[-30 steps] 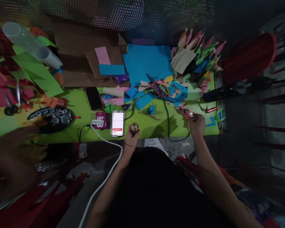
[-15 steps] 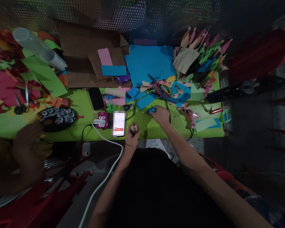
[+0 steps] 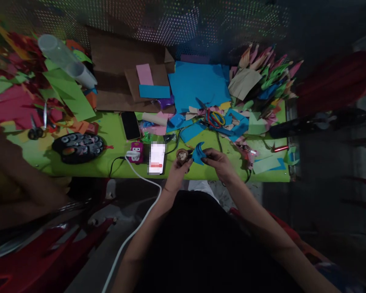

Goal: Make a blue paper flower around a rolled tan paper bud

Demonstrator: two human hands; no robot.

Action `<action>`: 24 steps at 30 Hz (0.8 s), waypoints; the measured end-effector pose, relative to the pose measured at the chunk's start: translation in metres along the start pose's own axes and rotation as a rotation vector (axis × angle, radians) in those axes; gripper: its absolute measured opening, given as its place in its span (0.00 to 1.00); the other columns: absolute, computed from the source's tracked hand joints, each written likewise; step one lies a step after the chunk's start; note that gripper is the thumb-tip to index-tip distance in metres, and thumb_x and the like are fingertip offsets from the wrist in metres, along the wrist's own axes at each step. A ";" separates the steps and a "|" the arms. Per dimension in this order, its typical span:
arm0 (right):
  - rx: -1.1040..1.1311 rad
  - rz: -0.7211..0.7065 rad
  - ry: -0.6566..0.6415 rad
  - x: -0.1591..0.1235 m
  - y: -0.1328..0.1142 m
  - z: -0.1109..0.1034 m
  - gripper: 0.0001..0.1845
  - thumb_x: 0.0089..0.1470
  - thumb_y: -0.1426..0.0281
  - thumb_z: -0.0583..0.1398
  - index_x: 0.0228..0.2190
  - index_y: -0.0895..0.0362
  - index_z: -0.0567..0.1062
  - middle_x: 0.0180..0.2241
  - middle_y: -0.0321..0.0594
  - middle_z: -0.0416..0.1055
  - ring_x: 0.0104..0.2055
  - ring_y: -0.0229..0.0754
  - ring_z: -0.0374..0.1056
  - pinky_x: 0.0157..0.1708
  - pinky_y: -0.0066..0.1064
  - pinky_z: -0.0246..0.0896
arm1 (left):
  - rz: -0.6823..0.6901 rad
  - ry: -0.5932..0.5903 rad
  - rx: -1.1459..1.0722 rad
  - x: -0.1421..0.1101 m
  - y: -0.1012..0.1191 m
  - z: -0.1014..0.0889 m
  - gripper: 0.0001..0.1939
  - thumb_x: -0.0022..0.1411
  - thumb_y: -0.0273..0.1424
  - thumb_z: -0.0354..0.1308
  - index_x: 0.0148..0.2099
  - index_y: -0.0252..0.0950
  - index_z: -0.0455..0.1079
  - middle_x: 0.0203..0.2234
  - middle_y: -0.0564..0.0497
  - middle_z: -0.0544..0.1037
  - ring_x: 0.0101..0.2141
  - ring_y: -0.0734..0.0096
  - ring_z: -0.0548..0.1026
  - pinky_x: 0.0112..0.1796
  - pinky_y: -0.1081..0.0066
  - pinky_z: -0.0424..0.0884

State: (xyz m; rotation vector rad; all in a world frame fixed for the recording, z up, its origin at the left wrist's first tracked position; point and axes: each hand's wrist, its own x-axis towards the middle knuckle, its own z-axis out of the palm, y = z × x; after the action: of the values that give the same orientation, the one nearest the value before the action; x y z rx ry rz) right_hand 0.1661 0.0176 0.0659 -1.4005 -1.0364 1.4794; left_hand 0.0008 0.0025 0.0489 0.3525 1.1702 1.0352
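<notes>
My left hand (image 3: pixel 177 171) is closed round a small brown rolled piece (image 3: pixel 181 155), held upright above the near edge of the green table (image 3: pixel 110 140). My right hand (image 3: pixel 217 159) pinches a folded blue paper piece (image 3: pixel 198 152) and holds it right beside the brown piece, the two touching or nearly so. Both hands meet at the table's front centre, just right of a lit white phone (image 3: pixel 157 158).
A pink charger block (image 3: pixel 136 152) with a white cable (image 3: pixel 140 228), a dark phone (image 3: pixel 131 125), scissors with coloured handles (image 3: pixel 214 118), blue paper sheets (image 3: pixel 199 83), folded paper pieces (image 3: pixel 265 73) and a dark paint palette (image 3: pixel 79 147) lie about. Another person's arm (image 3: pixel 21 183) reaches in at left.
My right hand went from the table's right side to the blue paper piece, picked it up and brought it to the brown piece in my left hand. The view shifted slightly.
</notes>
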 end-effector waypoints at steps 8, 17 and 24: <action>-0.376 -0.270 -0.102 -0.015 -0.011 -0.002 0.09 0.51 0.61 0.68 0.33 0.52 0.80 0.38 0.41 0.75 0.46 0.47 0.72 0.49 0.41 0.66 | 0.088 -0.066 0.129 -0.005 -0.002 -0.003 0.20 0.38 0.36 0.76 0.34 0.34 0.75 0.31 0.52 0.80 0.35 0.70 0.76 0.43 0.68 0.73; -0.249 -0.158 -0.075 -0.017 -0.021 0.002 0.12 0.50 0.62 0.68 0.38 0.52 0.80 0.36 0.39 0.78 0.39 0.43 0.73 0.41 0.37 0.70 | 0.077 -0.077 0.173 -0.014 -0.003 -0.009 0.22 0.37 0.36 0.76 0.35 0.34 0.74 0.31 0.51 0.80 0.35 0.66 0.77 0.44 0.63 0.76; -0.332 -0.212 -0.106 -0.020 -0.031 0.004 0.06 0.50 0.65 0.68 0.33 0.51 0.82 0.32 0.39 0.78 0.37 0.44 0.73 0.39 0.36 0.68 | 0.126 -0.155 0.191 -0.022 -0.004 -0.012 0.21 0.42 0.35 0.75 0.38 0.36 0.74 0.33 0.52 0.79 0.36 0.68 0.77 0.43 0.66 0.75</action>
State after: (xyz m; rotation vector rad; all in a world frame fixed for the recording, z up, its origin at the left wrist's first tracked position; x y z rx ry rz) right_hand 0.1639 0.0081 0.1016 -1.3955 -1.5026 1.2772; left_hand -0.0081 -0.0207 0.0547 0.6533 1.1199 0.9880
